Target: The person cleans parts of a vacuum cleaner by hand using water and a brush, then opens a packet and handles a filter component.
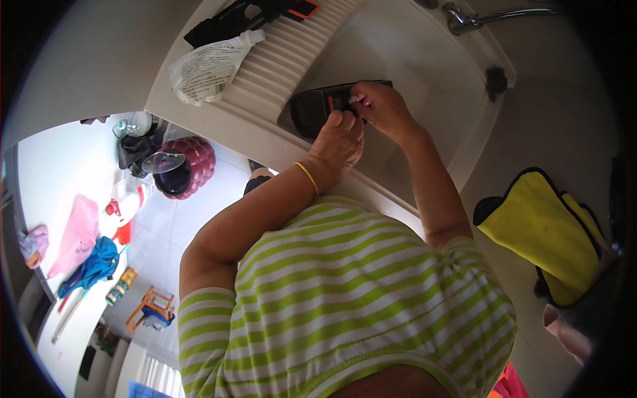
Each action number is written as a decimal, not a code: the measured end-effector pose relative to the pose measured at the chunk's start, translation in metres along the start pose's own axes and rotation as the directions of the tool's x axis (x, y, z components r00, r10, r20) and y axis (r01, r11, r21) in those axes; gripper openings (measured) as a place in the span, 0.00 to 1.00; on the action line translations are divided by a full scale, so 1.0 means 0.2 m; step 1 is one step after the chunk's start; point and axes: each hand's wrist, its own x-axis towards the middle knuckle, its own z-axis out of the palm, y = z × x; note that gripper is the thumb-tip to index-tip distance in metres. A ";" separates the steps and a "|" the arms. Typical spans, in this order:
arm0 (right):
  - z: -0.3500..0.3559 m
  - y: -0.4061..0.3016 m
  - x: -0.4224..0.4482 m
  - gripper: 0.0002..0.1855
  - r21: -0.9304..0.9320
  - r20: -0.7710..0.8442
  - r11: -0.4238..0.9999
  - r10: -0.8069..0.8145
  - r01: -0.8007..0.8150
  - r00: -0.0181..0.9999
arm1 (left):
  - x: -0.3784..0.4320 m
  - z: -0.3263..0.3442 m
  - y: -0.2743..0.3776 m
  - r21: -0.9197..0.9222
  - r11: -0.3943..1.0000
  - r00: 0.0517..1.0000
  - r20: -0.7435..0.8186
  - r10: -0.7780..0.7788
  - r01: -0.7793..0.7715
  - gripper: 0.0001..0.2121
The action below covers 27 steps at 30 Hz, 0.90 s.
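A black plastic case (313,112) with an orange-red mark rests in the basin of a white laundry sink (428,64), against the ribbed washboard (278,54). My left hand (341,142), a yellow bangle on its wrist, grips the near side of the case with curled fingers. Above the case, my right hand (388,109) pinches a small pink and whitish piece (362,99). Whether that piece touches the case cannot be made out. My fingers hide part of the case's middle.
On the washboard lie a white printed pouch (204,72) with a spout and a black frame-like part (239,22). A chrome faucet (463,20) stands at the sink's far right. A yellow cloth with black edging (542,234) hangs on the right. Left stands a maroon bucket (199,161).
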 end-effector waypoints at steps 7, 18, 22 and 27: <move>0.05 0.05 0.00 0.11 0.109 -0.068 0.993 0.051 -0.043 0.996 | 0.01 0.01 0.00 -0.064 0.998 0.999 0.035 -0.006 0.008 0.13; 0.03 0.03 -0.02 0.12 0.297 -0.141 0.952 0.124 -0.077 0.982 | 0.03 0.01 -0.02 -0.073 0.997 0.997 0.071 0.033 -0.028 0.14; 0.09 0.18 -0.04 0.12 0.603 -0.060 0.789 0.191 -0.116 0.980 | 0.04 -0.01 -0.02 -0.088 0.995 0.996 0.077 0.046 -0.039 0.15; 0.03 0.20 -0.11 0.13 0.901 -0.061 0.410 0.450 -0.145 0.891 | 0.06 -0.02 -0.05 -0.075 0.997 1.000 0.003 0.027 -0.026 0.18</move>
